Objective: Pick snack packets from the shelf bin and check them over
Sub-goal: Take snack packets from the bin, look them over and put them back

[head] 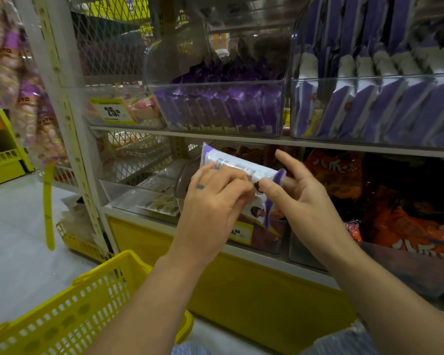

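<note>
A white and purple snack packet (237, 168) is held in front of the lower shelf, its printed back side up. My left hand (213, 203) grips its near edge with curled fingers. My right hand (300, 198) pinches the packet's purple right end between thumb and fingers, index finger pointing up. A second similar packet (260, 212) shows just below, between the two hands; which hand holds it I cannot tell. Above, a clear shelf bin (215, 108) holds several purple packets standing in a row.
A clear bin (374, 108) of white-purple packets stands at upper right. Orange snack bags (395, 201) fill the lower right bin. A yellow shopping basket (69, 308) sits at lower left. Yellow price tags (112, 111) hang on the bins. Hanging snack bags (18, 80) are at far left.
</note>
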A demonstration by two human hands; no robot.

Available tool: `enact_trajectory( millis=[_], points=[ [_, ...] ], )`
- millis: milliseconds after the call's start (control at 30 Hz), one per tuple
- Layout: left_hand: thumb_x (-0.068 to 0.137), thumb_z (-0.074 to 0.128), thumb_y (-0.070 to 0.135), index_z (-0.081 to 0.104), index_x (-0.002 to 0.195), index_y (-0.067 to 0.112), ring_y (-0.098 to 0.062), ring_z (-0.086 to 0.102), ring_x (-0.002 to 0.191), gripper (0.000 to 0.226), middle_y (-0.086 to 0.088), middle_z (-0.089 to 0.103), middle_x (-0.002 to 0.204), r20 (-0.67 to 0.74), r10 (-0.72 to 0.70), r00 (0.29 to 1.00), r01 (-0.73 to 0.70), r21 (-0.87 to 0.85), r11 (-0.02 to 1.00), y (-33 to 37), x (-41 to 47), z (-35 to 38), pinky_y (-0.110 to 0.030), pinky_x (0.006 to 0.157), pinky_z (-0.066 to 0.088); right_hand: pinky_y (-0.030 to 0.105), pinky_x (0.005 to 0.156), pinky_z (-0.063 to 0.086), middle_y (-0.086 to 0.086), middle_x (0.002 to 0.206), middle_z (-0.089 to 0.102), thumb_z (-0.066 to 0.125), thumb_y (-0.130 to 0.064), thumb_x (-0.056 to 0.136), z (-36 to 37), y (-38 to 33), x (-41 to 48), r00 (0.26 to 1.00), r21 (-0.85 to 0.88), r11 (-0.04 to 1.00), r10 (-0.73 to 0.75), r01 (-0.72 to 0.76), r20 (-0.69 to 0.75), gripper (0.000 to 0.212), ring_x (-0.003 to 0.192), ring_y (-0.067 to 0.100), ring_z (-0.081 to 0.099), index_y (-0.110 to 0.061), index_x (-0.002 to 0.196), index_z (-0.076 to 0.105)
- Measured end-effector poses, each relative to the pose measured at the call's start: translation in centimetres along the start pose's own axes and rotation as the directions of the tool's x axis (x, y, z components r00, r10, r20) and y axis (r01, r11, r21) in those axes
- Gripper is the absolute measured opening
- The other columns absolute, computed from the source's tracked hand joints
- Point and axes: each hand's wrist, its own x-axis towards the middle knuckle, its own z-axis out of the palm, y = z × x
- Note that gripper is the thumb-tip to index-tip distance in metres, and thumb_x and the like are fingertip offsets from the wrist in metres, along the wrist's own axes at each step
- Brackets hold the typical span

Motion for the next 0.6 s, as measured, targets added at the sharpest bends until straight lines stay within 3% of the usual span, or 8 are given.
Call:
enact_trajectory(
  millis=[67,167,333,500,600],
  points=[
    [0.090,0.058,0.018,0.069,0.085,0.011,-0.014,0.056,0.090,0.014,0.000,0.066,0.090,-0.012,0.042,0.999,-0.042,0.039,0.998,-0.1,-0.1,0.0,-0.046,0.106,0.039,0.021,0.061,0.056,-0.004,0.095,0.073,0.058,-0.038,0.087,0.0,0.0,0.1,1.000,-0.008,1.000,-0.011,0.011,0.020,0.022,0.079,0.010,0.070,-0.040,0.109,0.060],
    [0.092,0.060,0.022,0.072,0.086,0.011,-0.017,0.055,0.092,0.017,-0.001,0.068,0.087,-0.054,0.079,0.995,-0.073,0.102,0.992,-0.1,-0.2,0.1,-0.047,0.104,0.041,0.032,0.065,0.058,-0.004,0.096,0.073,0.055,-0.029,0.091,-0.1,-0.1,0.1,0.999,0.001,0.999,-0.041,0.041,0.019,0.018,0.079,0.024,0.069,-0.037,0.103,0.064],
    [0.092,0.062,0.024,0.074,0.086,0.011,-0.021,0.053,0.098,0.019,-0.001,0.070,0.089,-0.118,0.072,0.990,-0.050,0.180,0.982,-0.8,-0.2,0.3,-0.054,0.103,0.041,0.017,0.071,0.055,-0.022,0.104,0.067,0.055,-0.024,0.093,-0.4,-0.4,-0.2,0.990,-0.080,0.987,-0.136,0.138,0.027,0.026,0.088,0.004,0.066,-0.042,0.110,0.059],
    [0.092,0.064,0.021,0.072,0.084,0.012,-0.021,0.051,0.102,0.015,0.001,0.071,0.090,-0.222,0.065,0.973,-0.004,0.262,0.965,-2.4,-0.5,-0.2,-0.055,0.104,0.036,0.016,0.075,0.054,-0.031,0.106,0.064,0.052,-0.040,0.084,-0.6,-0.6,-0.5,0.986,-0.092,0.984,-0.145,0.153,0.086,0.030,0.101,-0.005,0.061,-0.047,0.112,0.056],
    [0.092,0.064,0.021,0.069,0.085,0.016,-0.022,0.051,0.102,0.010,0.002,0.071,0.089,-0.265,0.072,0.961,0.007,0.286,0.958,-3.5,-0.7,-0.5,-0.056,0.105,0.034,0.016,0.081,0.053,-0.034,0.108,0.063,0.052,-0.039,0.084,-0.6,-0.6,-0.6,0.982,-0.112,0.980,-0.151,0.164,0.116,0.031,0.106,-0.007,0.059,-0.048,0.112,0.056]
  ],
)
